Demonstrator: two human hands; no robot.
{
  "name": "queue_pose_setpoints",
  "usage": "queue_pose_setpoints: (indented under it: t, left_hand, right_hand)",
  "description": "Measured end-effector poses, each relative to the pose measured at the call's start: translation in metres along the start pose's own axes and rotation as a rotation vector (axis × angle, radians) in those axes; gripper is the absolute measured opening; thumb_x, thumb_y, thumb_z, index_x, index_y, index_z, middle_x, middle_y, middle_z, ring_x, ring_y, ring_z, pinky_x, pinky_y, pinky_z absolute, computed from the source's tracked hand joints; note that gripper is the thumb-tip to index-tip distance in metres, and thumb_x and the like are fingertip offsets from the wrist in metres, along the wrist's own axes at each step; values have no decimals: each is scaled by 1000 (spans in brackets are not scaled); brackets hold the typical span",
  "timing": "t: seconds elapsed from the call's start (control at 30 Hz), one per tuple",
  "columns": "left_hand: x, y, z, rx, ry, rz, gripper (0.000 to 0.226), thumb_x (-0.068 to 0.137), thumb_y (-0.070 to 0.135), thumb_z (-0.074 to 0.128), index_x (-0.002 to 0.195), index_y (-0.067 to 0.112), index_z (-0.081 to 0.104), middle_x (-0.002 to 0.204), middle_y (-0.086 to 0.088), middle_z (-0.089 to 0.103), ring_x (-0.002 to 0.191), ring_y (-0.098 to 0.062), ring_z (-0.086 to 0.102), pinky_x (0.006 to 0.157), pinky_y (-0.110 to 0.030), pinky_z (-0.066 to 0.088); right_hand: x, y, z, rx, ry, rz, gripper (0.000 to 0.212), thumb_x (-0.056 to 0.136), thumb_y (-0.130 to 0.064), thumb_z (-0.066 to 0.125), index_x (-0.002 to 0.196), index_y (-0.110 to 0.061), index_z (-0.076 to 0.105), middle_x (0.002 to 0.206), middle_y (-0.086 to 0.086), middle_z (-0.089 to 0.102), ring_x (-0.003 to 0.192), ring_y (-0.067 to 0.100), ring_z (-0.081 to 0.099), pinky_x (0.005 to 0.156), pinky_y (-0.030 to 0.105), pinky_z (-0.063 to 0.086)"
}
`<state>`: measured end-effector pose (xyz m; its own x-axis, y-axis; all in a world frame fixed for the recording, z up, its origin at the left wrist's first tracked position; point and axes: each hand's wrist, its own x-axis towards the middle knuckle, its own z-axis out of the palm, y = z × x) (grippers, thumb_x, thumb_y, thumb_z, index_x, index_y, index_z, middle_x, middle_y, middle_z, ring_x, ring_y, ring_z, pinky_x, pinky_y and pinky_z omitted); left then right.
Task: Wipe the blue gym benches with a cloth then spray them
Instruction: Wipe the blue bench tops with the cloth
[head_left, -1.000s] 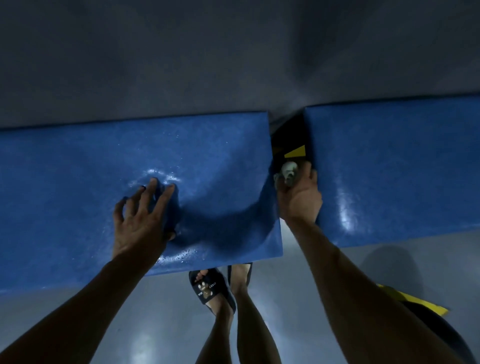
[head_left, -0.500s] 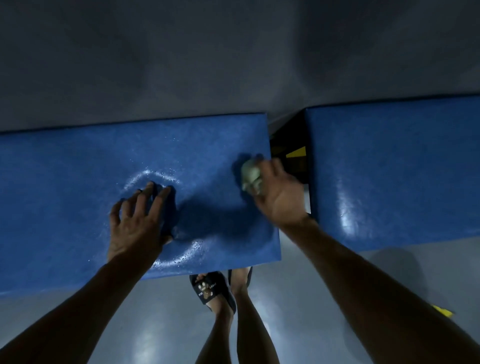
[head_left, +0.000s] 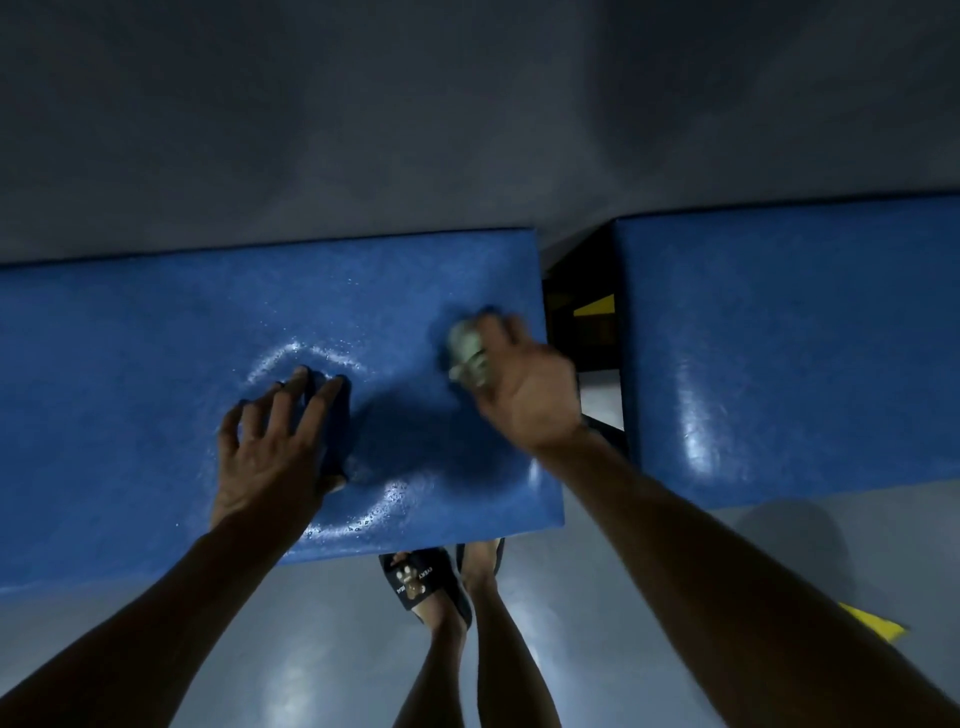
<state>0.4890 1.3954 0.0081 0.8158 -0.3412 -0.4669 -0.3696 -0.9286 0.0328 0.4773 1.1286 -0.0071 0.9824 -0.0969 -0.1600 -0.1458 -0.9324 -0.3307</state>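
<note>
Two blue padded gym benches stand side by side, the left bench (head_left: 130, 389) under both hands and the right bench (head_left: 789, 338) across a dark gap. My left hand (head_left: 275, 447) presses flat on the left bench with fingers spread, denting the wet, shiny padding. My right hand (head_left: 524, 389) is closed on a crumpled pale green cloth (head_left: 467, 356) and holds it against the left bench near its right end. The cloth and fingers are motion-blurred.
A dark gap (head_left: 576, 291) with a yellow mark separates the benches. Grey glossy floor (head_left: 260, 649) lies in front, a grey wall behind. My feet in dark sandals (head_left: 421, 582) stand just under the left bench's front edge. A yellow strip (head_left: 872, 621) lies at the right.
My right hand moved left with the cloth from the gap between the benches onto the left bench's right end. My left hand stayed pressed in place.
</note>
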Motion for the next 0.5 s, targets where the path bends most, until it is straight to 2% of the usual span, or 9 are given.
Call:
queue_pose_setpoints:
  t: [0.07, 0.13, 0.23, 0.3, 0.4, 0.43, 0.47, 0.5]
  left_hand:
    - [1, -1, -2, 1, -15, 0, 124, 45, 46, 94, 150, 28, 32, 152, -10, 37, 125, -41, 41, 106, -56, 30]
    - [2, -2, -2, 2, -21, -6, 124, 45, 47, 93, 151, 29, 31, 151, -9, 37, 124, -40, 42, 106, -55, 31]
    - [2, -1, -4, -16, -20, -7, 123, 45, 46, 93, 150, 29, 32, 150, -10, 39, 122, -40, 44, 106, -55, 33]
    - [2, -3, -4, -20, -8, -4, 123, 45, 46, 94, 150, 28, 33, 150, -10, 40, 121, -40, 44, 105, -56, 34]
    - [2, -2, -4, -18, -14, 8, 122, 46, 46, 93, 150, 28, 34, 150, -11, 40, 121, -41, 44, 106, -56, 34]
    - [2, -2, -4, -19, -17, 7, 122, 46, 46, 93, 150, 28, 33, 150, -11, 40, 122, -41, 44, 106, -56, 34]
    - [2, -1, -5, -19, -25, 3, 123, 46, 47, 93, 151, 28, 33, 151, -11, 39, 123, -41, 44, 106, -56, 33]
    - [3, -2, -5, -22, -28, -1, 123, 46, 46, 93, 151, 28, 32, 151, -11, 39, 124, -41, 43, 107, -57, 33]
  right_hand:
    - [7, 34, -15, 59, 66, 231, 49, 82, -43, 66, 120, -18, 48, 113, 7, 55, 81, 36, 63, 58, 32, 44]
    - [9, 40, -18, 127, 136, 396, 46, 83, -36, 66, 119, -15, 48, 115, 8, 55, 88, 38, 61, 61, 32, 40]
    - [9, 2, -2, 243, 192, 492, 46, 84, -39, 64, 119, -16, 48, 111, 8, 55, 82, 36, 63, 61, 36, 48]
    - [8, -34, 9, 230, 120, 317, 45, 80, -36, 63, 120, -21, 49, 111, 6, 55, 75, 34, 64, 60, 35, 50]
    - [14, -50, 9, 51, 10, -149, 38, 78, -35, 58, 113, -22, 52, 107, 8, 57, 70, 33, 60, 60, 33, 46]
    - [23, -38, 5, -8, 9, -216, 37, 79, -38, 60, 112, -23, 53, 109, 7, 58, 71, 33, 60, 62, 34, 45]
    - [32, -22, 0, -50, 24, -203, 39, 80, -41, 60, 115, -24, 54, 112, 6, 58, 73, 34, 61, 63, 35, 46]
    - [42, -2, -5, -73, 51, -112, 43, 81, -44, 60, 119, -23, 54, 114, 7, 58, 74, 36, 62, 63, 36, 47]
